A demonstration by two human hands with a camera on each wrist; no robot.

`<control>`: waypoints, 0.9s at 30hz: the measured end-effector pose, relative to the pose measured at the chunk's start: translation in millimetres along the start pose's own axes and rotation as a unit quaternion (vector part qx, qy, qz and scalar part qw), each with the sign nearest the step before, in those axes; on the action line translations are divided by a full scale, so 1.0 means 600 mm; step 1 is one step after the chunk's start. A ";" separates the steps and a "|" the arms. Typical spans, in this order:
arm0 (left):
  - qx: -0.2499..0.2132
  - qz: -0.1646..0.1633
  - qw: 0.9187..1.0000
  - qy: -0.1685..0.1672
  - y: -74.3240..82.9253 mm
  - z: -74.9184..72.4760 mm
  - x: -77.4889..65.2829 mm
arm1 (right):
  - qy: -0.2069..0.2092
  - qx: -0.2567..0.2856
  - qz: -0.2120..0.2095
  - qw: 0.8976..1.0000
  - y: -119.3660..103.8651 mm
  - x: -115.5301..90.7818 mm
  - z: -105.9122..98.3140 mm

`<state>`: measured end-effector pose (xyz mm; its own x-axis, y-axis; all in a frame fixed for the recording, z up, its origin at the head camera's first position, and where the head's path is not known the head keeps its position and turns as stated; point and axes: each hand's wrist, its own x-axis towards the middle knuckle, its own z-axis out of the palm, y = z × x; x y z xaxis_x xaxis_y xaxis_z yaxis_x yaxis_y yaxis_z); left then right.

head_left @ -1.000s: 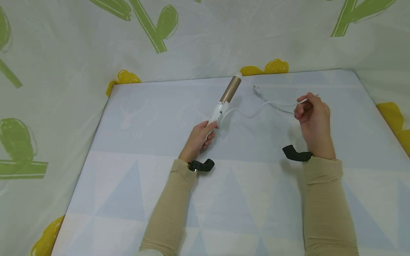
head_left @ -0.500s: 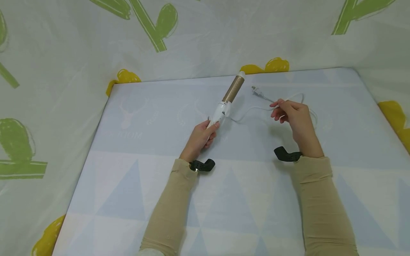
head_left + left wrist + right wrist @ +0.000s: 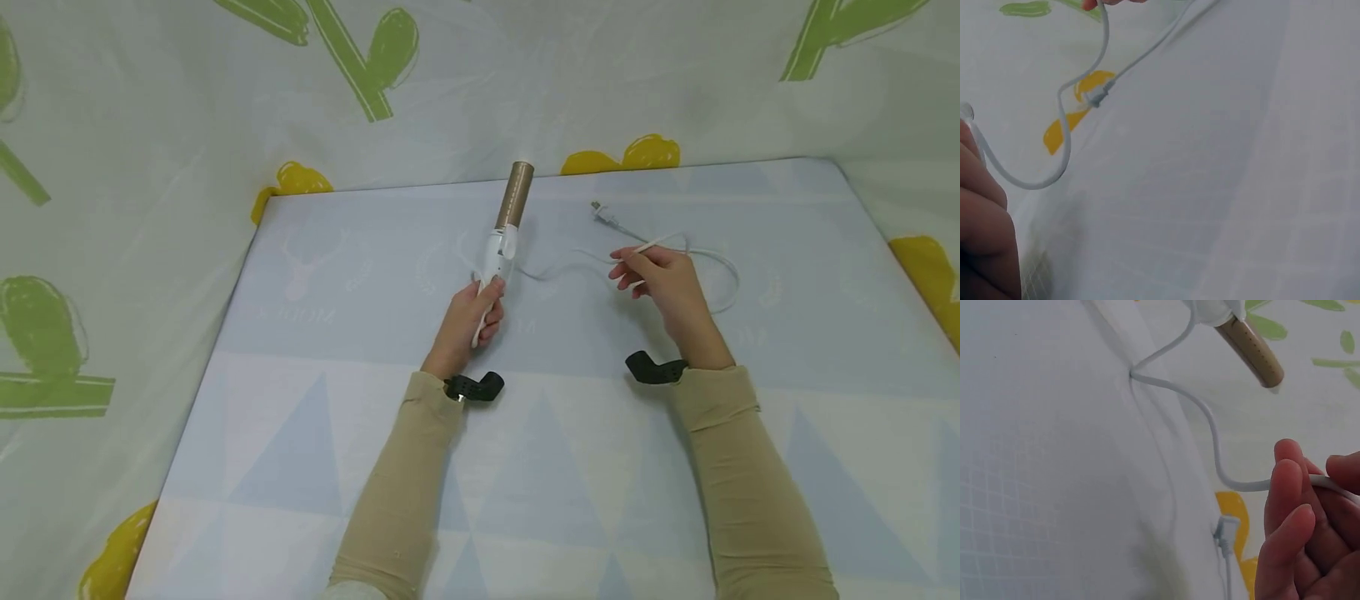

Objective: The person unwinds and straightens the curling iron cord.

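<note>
My left hand (image 3: 467, 323) grips the white handle of a curling iron (image 3: 514, 198), whose gold barrel points away from me in the head view. Off to the right, my right hand (image 3: 667, 292) pinches the iron's white cord (image 3: 1215, 440) between thumb and fingers. Between the two hands the cord sags in a loose curve. Beyond the right hand it loops round, and its plug (image 3: 603, 213) lies near the table's far side. In the left wrist view, only some curled fingers (image 3: 982, 219) of the left hand show, and most of the iron is out of frame.
A pale blue and white patterned cloth covers the table (image 3: 540, 467). Behind its far edge hangs a light curtain (image 3: 480, 92) printed with green stems and yellow shapes. A black wrist mount (image 3: 474, 387) sits at each sleeve end.
My right hand has moved left towards the iron, sliding to a nearer part of the cord. The left hand has turned the iron, so its barrel tip has swung left.
</note>
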<state>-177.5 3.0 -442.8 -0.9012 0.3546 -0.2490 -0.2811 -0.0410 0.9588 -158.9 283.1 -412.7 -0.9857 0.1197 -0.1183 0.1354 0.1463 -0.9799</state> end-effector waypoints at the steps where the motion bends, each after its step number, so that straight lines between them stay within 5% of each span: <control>1: 0.004 0.004 1.000 -0.002 0.004 0.001 -0.003 | -0.006 -0.004 0.002 1.000 0.002 0.001 0.002; 6: 0.050 0.023 0.998 -0.006 0.018 0.007 -0.016 | -0.025 0.021 0.020 0.999 0.009 0.005 0.006; 17: 0.158 0.009 0.986 -0.043 -0.019 -0.006 0.006 | 0.016 0.119 0.023 0.992 0.003 0.002 0.006; 27: 0.201 -0.021 0.975 -0.090 -0.010 -0.010 0.004 | 0.061 0.244 -0.026 0.968 0.008 0.002 -0.008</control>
<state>-179.8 -1.4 -450.0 -0.8092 0.5076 -0.2957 -0.1314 0.3343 0.9333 -159.2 288.5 -416.9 -0.9667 0.2445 -0.0756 -0.0072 -0.3212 -0.9470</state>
